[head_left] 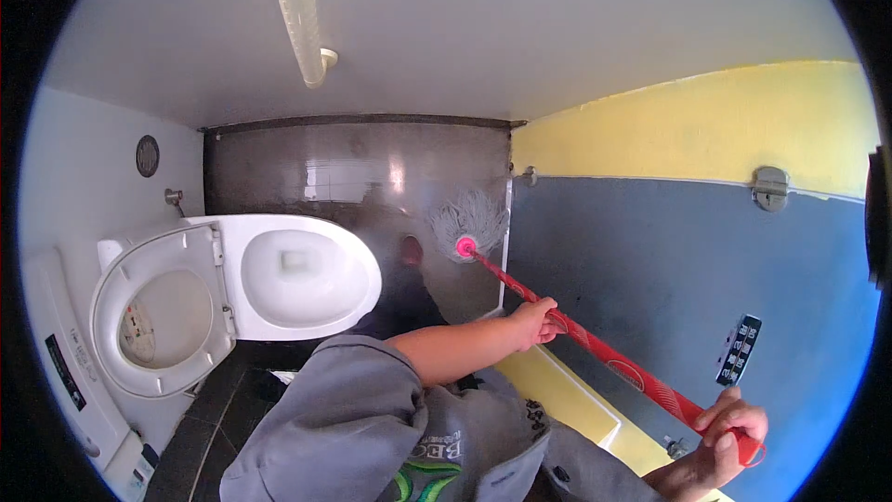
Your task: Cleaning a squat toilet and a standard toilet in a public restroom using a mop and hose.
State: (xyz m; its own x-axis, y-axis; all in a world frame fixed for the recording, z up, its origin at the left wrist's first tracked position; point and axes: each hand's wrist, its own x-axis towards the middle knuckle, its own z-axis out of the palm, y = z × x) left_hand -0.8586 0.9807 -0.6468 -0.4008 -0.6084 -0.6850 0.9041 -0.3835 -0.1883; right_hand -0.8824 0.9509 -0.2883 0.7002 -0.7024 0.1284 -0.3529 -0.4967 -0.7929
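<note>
A string mop with a long red handle runs diagonally from the floor up to the lower right. Its grey strands are spread on the dark wet floor beside the doorway's white edge, fanned around a pink socket. My left hand is closed around the middle of the handle, with the arm reaching across from a grey sleeve. Close to the handle's top end, my right hand grips it near a red hanging loop.
A white toilet with its seat raised stands at left. A pale grab bar is on the far wall. At right is a blue-grey door with a metal latch and a black sign. Dark tiles lie at lower left.
</note>
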